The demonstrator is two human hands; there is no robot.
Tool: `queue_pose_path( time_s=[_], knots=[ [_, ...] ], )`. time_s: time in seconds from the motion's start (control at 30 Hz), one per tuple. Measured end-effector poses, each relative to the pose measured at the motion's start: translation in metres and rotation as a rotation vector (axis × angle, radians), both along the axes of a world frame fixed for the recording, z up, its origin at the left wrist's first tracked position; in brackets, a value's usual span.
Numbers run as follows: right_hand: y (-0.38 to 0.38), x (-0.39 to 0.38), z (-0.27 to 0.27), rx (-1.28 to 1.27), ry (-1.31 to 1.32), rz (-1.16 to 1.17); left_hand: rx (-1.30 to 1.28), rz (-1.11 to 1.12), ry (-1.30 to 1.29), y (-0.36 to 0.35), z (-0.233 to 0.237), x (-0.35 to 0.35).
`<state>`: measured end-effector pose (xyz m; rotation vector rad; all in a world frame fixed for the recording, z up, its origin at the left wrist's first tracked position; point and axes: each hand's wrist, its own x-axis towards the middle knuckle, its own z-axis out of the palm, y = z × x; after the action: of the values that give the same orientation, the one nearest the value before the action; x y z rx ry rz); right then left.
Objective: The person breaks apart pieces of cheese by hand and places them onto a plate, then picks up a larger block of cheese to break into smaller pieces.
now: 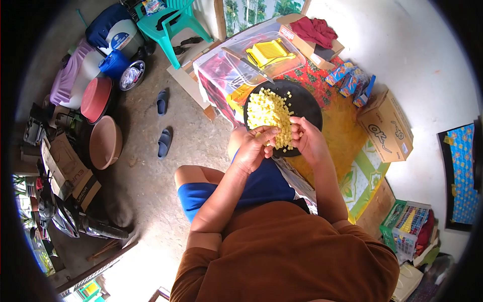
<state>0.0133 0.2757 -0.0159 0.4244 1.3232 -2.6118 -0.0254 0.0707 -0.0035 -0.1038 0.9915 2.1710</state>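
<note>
A heap of small, pale yellow, chunky pieces (pixel 269 109) lies on a round black tray (pixel 308 103) in front of me, with a few loose ones near its rim. Over the near edge of the heap, my left hand (pixel 255 144) is closed, thumb and fingertips pressed together. Close beside it on the right, my right hand (pixel 309 141) has its fingers curled in, also closed, above the yellow pieces. Whatever sits between the fingertips of either hand is too small to make out.
Behind the tray stands a clear plastic bin (pixel 236 65) with a yellow rack (pixel 270 53). A cardboard box (pixel 386 128) and blue packets (pixel 349 80) are at the right. Slippers (pixel 162 102), basins (pixel 105 143) and a green chair (pixel 168 30) are on the left floor.
</note>
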Motion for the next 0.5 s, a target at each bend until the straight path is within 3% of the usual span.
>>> queue_pose_path(
  time_s=[0.07,0.13,0.33,0.5],
  knots=[
    [0.021,-0.008,-0.035,0.432,0.045,-0.007,0.008,0.003,0.0,-0.002,-0.001,0.0],
    [0.031,-0.021,-0.06,1.17,0.145,-0.073,0.017,0.006,0.0,-0.005,-0.004,-0.001],
    [0.012,-0.01,0.0,0.793,0.254,0.199,-0.015,-0.008,-0.014,-0.007,-0.012,-0.003],
    [-0.017,-0.001,0.018,0.716,0.327,0.246,-0.022,-0.093,-0.014,0.003,-0.019,0.003]
  ],
)
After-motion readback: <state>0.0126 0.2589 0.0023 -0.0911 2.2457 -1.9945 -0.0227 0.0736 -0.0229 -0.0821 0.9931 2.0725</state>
